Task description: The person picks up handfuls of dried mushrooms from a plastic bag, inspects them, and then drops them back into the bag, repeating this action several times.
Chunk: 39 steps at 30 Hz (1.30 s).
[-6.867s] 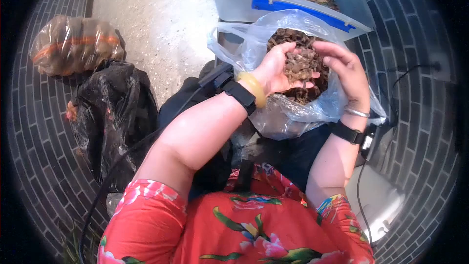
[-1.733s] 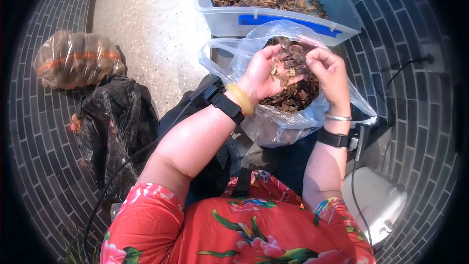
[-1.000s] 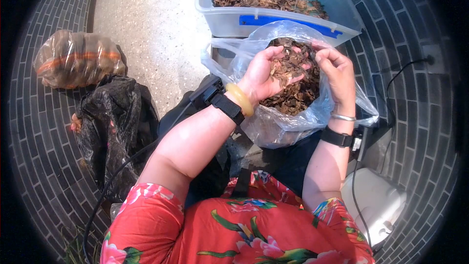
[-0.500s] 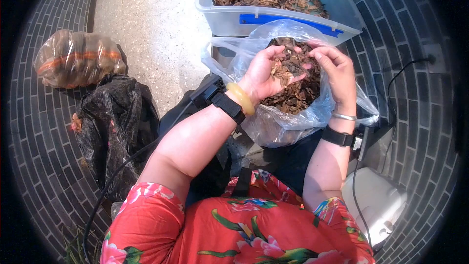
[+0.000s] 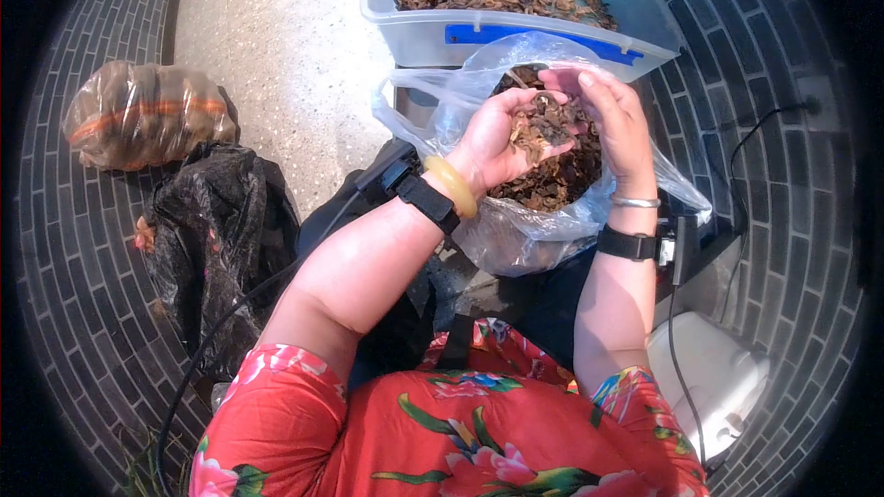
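Note:
My left hand is palm up over the clear plastic bag, cupping a small heap of dried brown flakes. My right hand is raised at the right side of the bag, its fingers stretched toward the heap and partly over the far edge of it. No piece shows in its fingers. More loose flakes of the same kind fill the bag beneath both hands. The bag's mouth is spread wide, its rim folded outward.
A translucent plastic bin holding similar flakes stands just beyond the bag. At the left lie a filled clear bag with an orange band and a crumpled black plastic bag. A white container sits at lower right. Cables run from both wrists.
My right hand has gone from a pinch with bent fingers to stretched fingers, shifting slightly left toward the heap. My left hand stays in place with its flakes.

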### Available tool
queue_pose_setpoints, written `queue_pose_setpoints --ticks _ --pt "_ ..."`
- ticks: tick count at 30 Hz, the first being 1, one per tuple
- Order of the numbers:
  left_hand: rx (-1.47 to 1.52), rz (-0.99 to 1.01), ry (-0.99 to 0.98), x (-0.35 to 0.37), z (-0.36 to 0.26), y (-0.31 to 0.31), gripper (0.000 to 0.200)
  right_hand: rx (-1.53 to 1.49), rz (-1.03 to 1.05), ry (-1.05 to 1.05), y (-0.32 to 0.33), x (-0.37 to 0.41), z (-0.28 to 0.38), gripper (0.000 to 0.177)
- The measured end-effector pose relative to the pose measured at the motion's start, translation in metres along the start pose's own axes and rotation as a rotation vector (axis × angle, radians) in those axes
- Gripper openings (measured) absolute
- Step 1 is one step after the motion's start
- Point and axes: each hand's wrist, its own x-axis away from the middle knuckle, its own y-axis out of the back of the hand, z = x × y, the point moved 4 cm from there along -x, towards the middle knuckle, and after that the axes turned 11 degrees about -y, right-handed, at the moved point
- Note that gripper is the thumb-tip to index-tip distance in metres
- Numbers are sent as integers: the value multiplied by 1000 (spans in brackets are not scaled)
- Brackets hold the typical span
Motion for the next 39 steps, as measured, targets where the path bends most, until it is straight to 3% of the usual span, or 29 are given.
queue_pose_setpoints --ticks 10,13,15,24,29,31,39 --pt "36 81 17 1 -4 -6 45 -197 -189 -39 21 6 -5 33" --pt "47 77 12 4 -6 -11 45 -202 -138 -74 27 11 -5 33" --pt "58 83 14 3 -6 -9 44 -13 -141 -145 32 11 -9 34" --pt "146 59 18 1 -5 0 40 -82 9 -335 13 17 -8 29" --pt "184 101 14 -1 -5 0 40 -97 -4 -318 13 13 -13 26" --pt "89 -4 -33 -1 -6 1 40 -96 -5 -303 13 12 -15 25" --pt "126 -13 -23 -3 -4 7 38 -48 -115 -216 11 11 -8 22"
